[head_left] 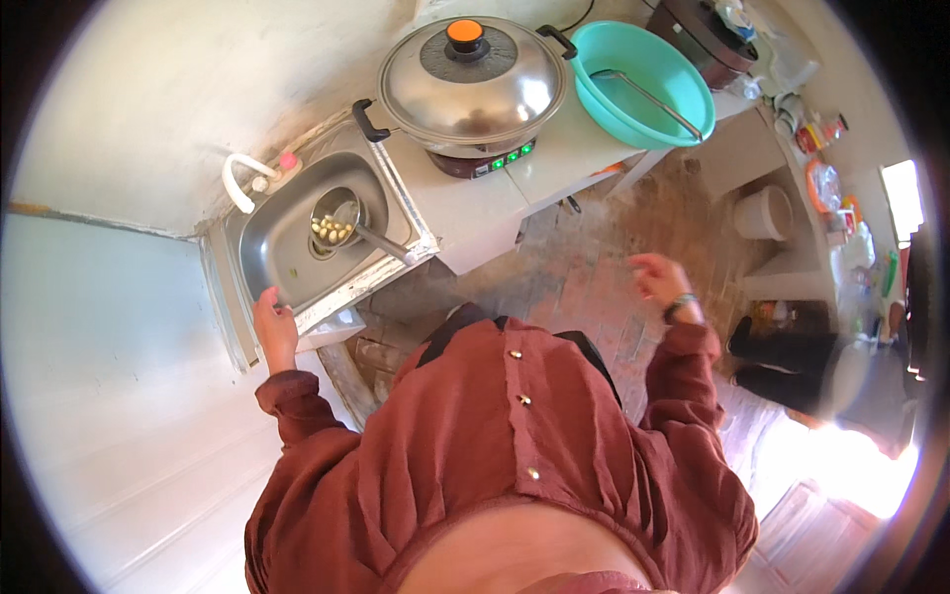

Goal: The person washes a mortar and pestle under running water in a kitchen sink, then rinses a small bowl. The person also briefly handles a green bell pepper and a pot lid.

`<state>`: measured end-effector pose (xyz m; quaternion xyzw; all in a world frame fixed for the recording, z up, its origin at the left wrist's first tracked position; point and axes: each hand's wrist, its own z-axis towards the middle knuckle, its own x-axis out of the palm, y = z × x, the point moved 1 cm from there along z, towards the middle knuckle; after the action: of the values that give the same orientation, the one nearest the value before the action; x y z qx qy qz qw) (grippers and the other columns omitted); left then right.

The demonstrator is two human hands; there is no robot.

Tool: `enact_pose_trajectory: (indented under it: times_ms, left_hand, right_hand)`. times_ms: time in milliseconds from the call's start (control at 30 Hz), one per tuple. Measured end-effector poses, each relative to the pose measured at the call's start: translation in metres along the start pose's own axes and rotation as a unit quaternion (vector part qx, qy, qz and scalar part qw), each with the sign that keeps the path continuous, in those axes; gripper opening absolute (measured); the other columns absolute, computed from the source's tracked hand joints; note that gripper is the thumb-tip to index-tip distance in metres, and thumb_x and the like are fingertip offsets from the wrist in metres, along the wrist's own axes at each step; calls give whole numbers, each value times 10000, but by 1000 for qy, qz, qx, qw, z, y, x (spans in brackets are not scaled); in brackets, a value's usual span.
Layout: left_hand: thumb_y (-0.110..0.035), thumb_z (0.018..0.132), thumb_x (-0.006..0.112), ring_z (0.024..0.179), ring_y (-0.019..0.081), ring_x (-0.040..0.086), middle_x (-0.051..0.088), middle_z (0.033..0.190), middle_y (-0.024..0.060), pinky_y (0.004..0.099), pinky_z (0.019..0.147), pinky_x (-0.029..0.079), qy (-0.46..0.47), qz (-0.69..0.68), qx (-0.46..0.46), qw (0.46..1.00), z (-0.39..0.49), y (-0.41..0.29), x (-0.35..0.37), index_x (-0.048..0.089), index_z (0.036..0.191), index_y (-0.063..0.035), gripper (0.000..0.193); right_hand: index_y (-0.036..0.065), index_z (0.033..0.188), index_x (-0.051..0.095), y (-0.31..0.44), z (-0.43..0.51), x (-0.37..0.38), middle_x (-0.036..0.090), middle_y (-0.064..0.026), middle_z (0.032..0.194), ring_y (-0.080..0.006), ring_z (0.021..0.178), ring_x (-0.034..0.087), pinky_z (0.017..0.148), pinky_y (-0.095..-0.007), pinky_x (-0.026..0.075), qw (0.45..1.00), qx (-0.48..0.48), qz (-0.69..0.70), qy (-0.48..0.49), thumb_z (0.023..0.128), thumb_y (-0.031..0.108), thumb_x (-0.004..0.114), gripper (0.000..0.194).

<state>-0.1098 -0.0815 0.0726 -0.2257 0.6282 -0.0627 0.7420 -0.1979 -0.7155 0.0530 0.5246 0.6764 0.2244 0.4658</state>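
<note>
My left hand [276, 327] is beside the near left corner of a stainless steel sink [274, 245], its fingers apart and nothing in it. Over the floor to the right hangs my right hand [659, 281], empty, with loosely bent fingers and a dark band at the wrist. In the sink basin sits a long-handled metal pan [352, 204] holding several small pale yellow oval pieces of food [332, 230]. The pan's handle [387, 246] rests toward the sink's front rim. A white curved faucet [239, 182] stands at the sink's back left.
A lidded steel wok [475, 96] stands on a lit electric cooker [482, 162] on the counter [460, 200]. Right of it, a turquoise basin [631, 89] holds a metal utensil [653, 108]. A white bucket [764, 213] stands by shelving. Another person [801, 356] is at right.
</note>
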Motion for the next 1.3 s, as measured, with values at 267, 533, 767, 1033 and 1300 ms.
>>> enact_pose_trajectory:
  times_ms: [267,533,767,1033,1300]
  left_hand:
    - [-53,777,523,956,333,581,602,1023,207,376,823,449,102,-33,-8,994,54,-52,38,563,1120,-46,345]
    - [-239,827,585,1076,350,513,560,1130,210,393,926,390,132,7,46,990,71,-8,37,557,1134,-31,372]
    - [-282,842,574,1057,344,525,573,1110,199,392,922,393,113,-25,7,993,74,24,20,565,1123,-13,389]
    - [-274,844,582,1054,313,550,594,1108,193,366,903,414,95,-54,-77,991,27,28,5,575,1110,3,385]
    - [-291,847,583,1022,289,566,607,1089,180,358,890,424,78,-65,-126,987,-29,8,-5,580,1112,-6,389]
  right_hand:
    - [43,1222,506,-68,-77,-66,634,-64,982,-123,826,618,641,-251,512,900,-29,331,-282,879,149,558,363]
    - [69,1202,527,-85,-59,-48,626,-81,1071,-142,849,641,679,-283,544,818,-62,503,-273,904,133,525,305]
    - [40,1122,586,-58,4,-22,592,-7,916,-67,750,564,605,-206,476,902,-58,361,-228,871,78,549,256]
    - [56,1128,557,-51,92,-23,615,-118,1098,-201,928,617,769,-366,497,976,41,140,-165,854,281,571,354]
    - [45,944,548,-5,140,-8,653,-122,984,-206,806,632,683,-314,505,980,-6,169,-109,827,380,607,361]
